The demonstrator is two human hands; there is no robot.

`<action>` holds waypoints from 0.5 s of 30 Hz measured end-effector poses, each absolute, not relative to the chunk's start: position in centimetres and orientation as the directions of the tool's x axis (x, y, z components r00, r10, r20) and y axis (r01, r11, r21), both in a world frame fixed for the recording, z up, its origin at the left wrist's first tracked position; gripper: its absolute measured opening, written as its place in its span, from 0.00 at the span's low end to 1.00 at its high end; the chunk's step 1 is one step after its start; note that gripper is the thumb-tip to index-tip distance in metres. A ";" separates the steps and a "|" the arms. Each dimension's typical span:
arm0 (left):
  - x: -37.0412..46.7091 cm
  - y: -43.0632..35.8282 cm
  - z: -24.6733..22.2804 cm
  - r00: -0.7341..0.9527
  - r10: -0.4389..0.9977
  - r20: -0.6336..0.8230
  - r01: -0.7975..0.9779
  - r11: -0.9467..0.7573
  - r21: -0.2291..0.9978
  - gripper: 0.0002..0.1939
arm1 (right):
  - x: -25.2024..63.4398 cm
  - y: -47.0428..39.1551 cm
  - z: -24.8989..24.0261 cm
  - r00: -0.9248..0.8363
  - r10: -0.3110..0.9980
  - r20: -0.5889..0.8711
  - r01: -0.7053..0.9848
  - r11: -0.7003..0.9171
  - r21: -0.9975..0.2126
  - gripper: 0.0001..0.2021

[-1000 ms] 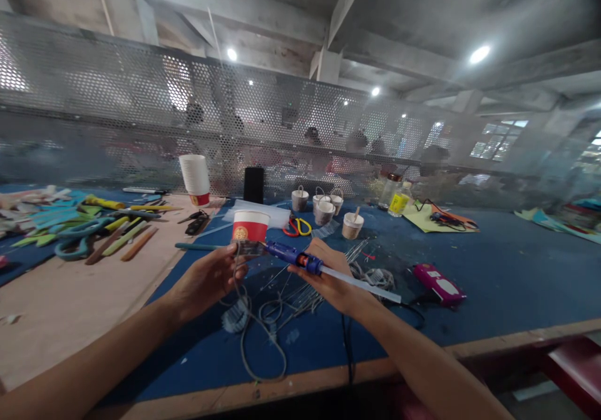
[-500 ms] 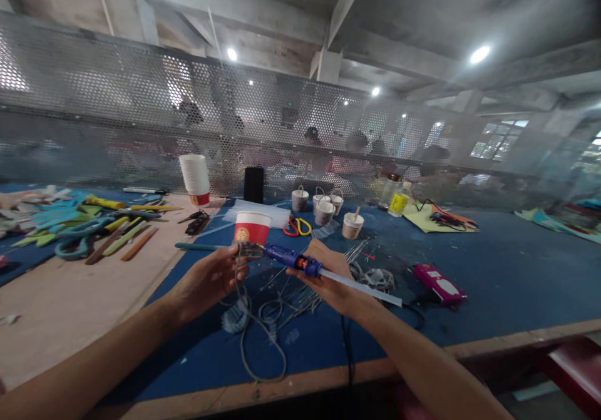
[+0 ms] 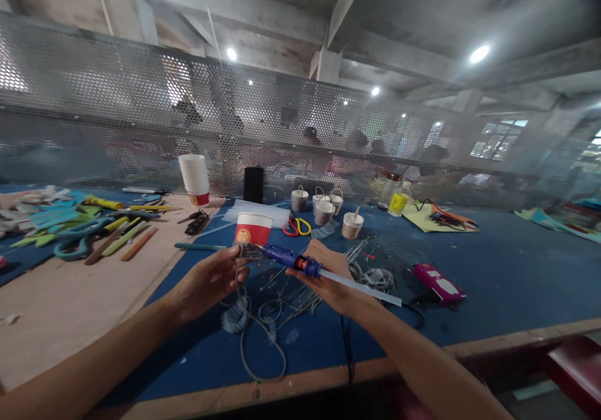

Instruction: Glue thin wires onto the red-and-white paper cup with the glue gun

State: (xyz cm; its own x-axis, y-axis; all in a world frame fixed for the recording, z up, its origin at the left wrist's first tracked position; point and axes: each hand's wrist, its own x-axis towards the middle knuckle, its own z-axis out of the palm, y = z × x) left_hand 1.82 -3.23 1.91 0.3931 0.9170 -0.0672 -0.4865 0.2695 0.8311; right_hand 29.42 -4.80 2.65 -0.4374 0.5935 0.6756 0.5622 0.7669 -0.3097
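Observation:
My left hand (image 3: 211,280) is closed on a red and white paper cup (image 3: 253,227), held upright, its lower part wrapped in grey cord. The cord (image 3: 282,351) hangs from the cup and loops over the blue mat. In my right hand (image 3: 328,273) is a blue hot glue gun (image 3: 287,257), my fingers wrapped around it. A long whitish glue stick (image 3: 359,286) sticks out of its back end. The gun's nozzle points left at the wrapped lower part of the cup, very near or touching it; which one I cannot tell.
Cord-wrapped cups (image 3: 323,211) stand at the back, beside red-and-yellow scissors (image 3: 297,226). A stack of paper cups (image 3: 194,179) and a black phone (image 3: 253,184) are further left. Teal scissors (image 3: 72,248) and clay-coloured sticks lie left. A magenta box (image 3: 440,284) lies right.
The cup has shifted very slightly in my left hand. Both hands and the glue gun stay almost where they were.

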 end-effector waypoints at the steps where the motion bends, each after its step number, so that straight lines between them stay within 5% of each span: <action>1: 1.8 -3.2 1.9 0.391 0.918 -0.070 -0.489 0.271 0.829 0.08 | 29.4 -4.8 2.7 -0.434 0.594 0.678 0.560 0.767 -0.313 0.16; 15: 1.4 -2.8 1.6 0.405 0.913 -0.045 -0.521 0.270 0.810 0.11 | 29.5 -4.8 2.8 -0.430 0.628 0.649 0.594 0.738 -0.320 0.17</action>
